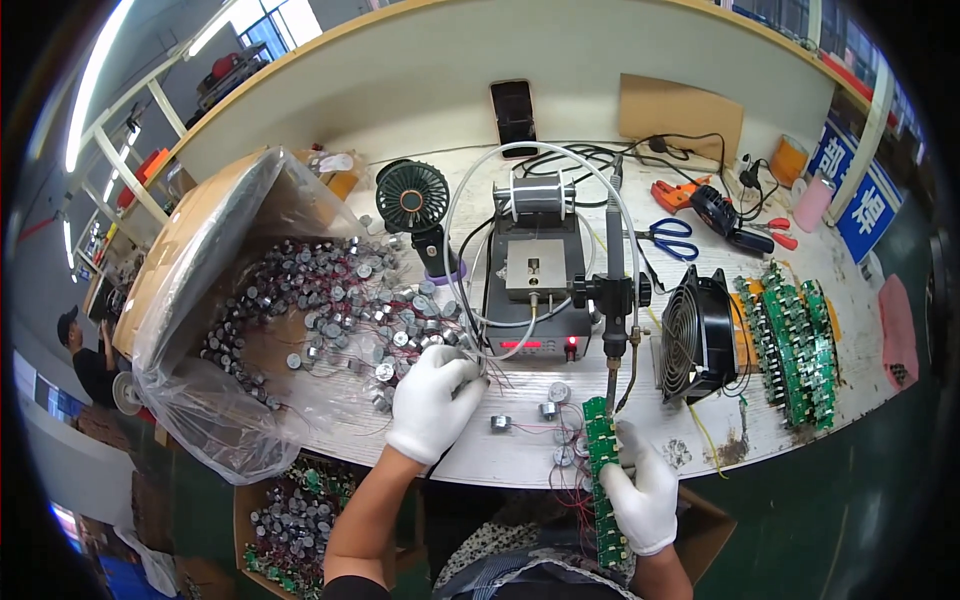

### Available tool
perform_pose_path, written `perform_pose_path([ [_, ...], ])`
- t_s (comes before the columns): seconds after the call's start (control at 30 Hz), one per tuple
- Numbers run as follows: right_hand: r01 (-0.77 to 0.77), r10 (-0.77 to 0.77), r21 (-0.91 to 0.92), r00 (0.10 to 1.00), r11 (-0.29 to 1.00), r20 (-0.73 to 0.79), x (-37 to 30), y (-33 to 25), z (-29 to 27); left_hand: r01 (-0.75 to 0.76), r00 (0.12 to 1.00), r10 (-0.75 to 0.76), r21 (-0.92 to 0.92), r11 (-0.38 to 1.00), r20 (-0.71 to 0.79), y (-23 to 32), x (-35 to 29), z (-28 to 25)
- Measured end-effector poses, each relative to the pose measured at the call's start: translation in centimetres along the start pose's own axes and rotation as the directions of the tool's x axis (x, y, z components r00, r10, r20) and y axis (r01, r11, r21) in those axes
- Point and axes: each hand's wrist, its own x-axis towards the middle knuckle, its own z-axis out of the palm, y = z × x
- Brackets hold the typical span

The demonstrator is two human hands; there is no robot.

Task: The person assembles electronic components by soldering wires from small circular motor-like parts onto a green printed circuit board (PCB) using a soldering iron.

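My right hand (642, 492), in a white glove, grips a long green circuit board (603, 470) by its right side. The board's far end lies below the tip of an upright soldering iron (613, 350) on a stand. Thin red wires and small round motors (558, 392) lie along the board's left side. My left hand (437, 402), also gloved in white, rests at the near right edge of a heap of small silver motors (340, 310). Its fingers are curled together, and what they hold, if anything, is hidden. A single motor (500, 424) lies between my hands.
Behind the iron stands a soldering machine (540, 290) with a solder reel (536, 193). A small fan (413, 200) is left of it, a black square fan (697, 335) right. Finished-looking boards (797, 350) are stacked far right. A plastic-lined carton (190, 260) borders the motors; another box (245, 530) sits below.
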Motion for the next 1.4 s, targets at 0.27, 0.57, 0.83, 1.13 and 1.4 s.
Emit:
perform_pose_path([
  [0.27, 0.013, -0.013, -0.044, 1.000, 0.999, 0.003, -0.5, -0.3, -0.2, 0.570, 0.815, -0.391, -0.712, 0.409, 0.428, 1.8, -1.6, -3.1],
  [0.57, 0.024, -0.025, -0.043, 0.999, 0.999, -0.027, -1.6, -0.1, -0.2, 0.314, 0.925, -0.126, -0.536, 0.784, 0.359, 3.3, -0.1, -2.1],
  [0.83, 0.228, -0.235, -0.143, 0.971, 0.963, -0.037, -1.0, -0.2, -0.4, -0.111, 0.896, 0.203, -0.244, 0.963, 0.395, 5.2, 0.4, -0.5],
  [1.13, 0.187, -0.187, -0.120, 0.982, 0.975, 0.011, -0.9, -1.1, -0.6, 0.054, 0.895, 0.141, -0.418, 0.907, 0.422, 6.9, -2.1, 2.6],
  [1.4, 0.232, -0.234, -0.121, 0.972, 0.965, 0.004, -0.8, -0.9, -0.5, 0.077, 0.932, 0.108, -0.482, 0.873, 0.345, 6.8, -3.3, 3.9],
])
